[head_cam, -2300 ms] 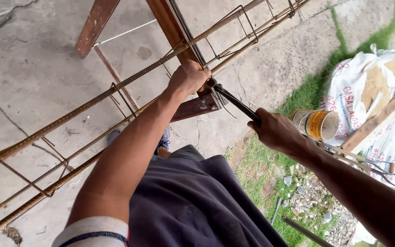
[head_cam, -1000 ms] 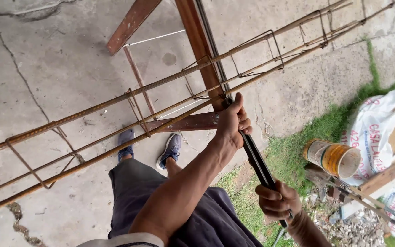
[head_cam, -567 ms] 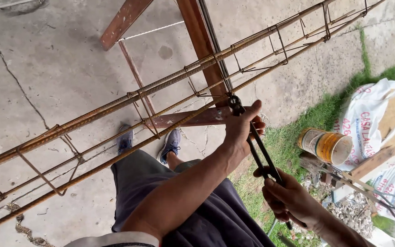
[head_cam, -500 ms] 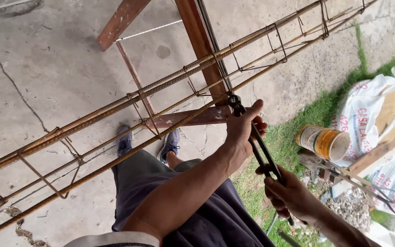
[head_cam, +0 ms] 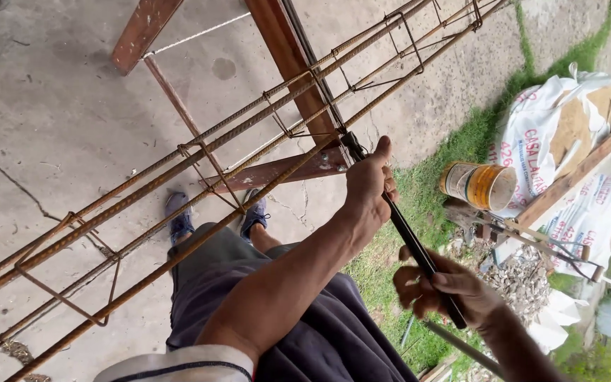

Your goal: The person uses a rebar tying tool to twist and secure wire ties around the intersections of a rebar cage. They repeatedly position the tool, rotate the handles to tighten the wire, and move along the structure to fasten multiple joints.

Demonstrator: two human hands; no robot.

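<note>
Gripping long black nippers (head_cam: 397,219), both hands (left hand (head_cam: 368,185), right hand (head_cam: 441,291)) at rusty rebar cage (head_cam: 199,177).

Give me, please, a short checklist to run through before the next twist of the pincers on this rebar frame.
1. Pincers' head at the joint of the rebar frame: ok.
2. Left hand gripping near the head: ok.
3. Right hand closed around the handles' end: ok.
4. Tie wire caught in the jaws: cannot tell, hidden by the thumb.
5. Frame resting on the wooden trestle: ok.
6. Shoes on the concrete beneath the bars: ok.
</note>
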